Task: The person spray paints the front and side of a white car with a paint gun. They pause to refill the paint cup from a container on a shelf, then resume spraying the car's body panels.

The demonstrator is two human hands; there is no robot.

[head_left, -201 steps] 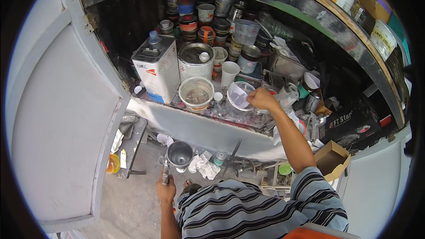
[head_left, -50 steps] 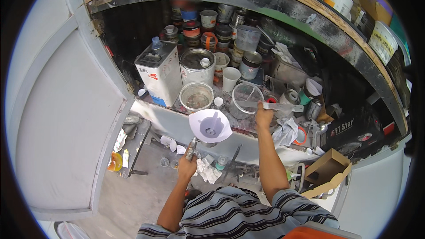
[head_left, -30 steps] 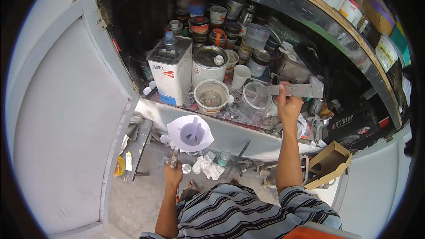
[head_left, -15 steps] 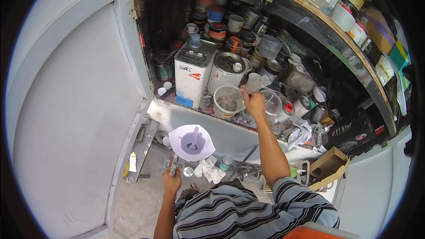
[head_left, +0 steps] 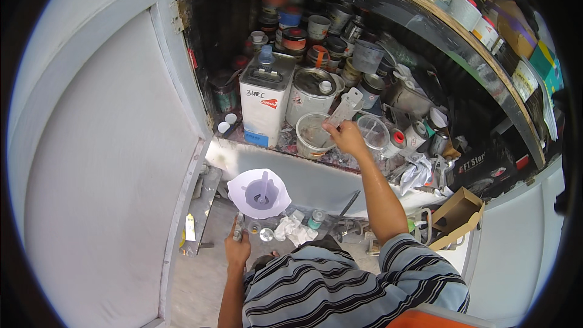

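Where it flares, the strainer (head_left: 259, 193) looks white.

Flat stick (head_left: 349, 104), earlier across the clear cup (head_left: 375, 133), now aslant at the tub (head_left: 311, 147), tip perhaps inside.

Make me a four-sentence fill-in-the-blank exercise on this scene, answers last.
1. The grey tool near the pale funnel is gripped by the ____.
2. The right hand holds a see-through strip by the round tub; in the picture, the clear container is to the tub's ____.
3. The cap on the tall white can is ____.
4. The open box is made of ____.
Missing words: left hand; right; blue; cardboard.
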